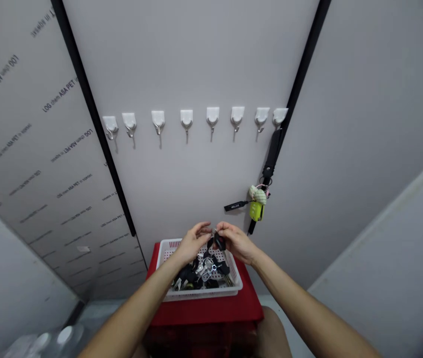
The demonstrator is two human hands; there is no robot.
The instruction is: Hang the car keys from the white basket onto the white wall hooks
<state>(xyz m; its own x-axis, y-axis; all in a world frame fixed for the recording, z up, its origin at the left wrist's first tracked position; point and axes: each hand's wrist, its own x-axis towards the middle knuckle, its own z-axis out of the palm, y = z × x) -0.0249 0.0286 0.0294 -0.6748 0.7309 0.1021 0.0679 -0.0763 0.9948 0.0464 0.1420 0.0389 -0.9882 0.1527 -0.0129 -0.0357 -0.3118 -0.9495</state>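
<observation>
Over the far side of a white basket, my right hand pinches a bunch of dark keys by its ring. My left hand is beside it, fingers curved close to the same bunch; whether they grip part of it is too small to tell. Several keys and metal rings lie in the basket below. A black strap hangs from the rightmost white hook, bearing a yellow-green key case, a pale soft charm and a black tag.
Several more white hooks line the grey wall. The basket stands on a red surface. Bottles with white caps are at the lower left. Side panels flank the space.
</observation>
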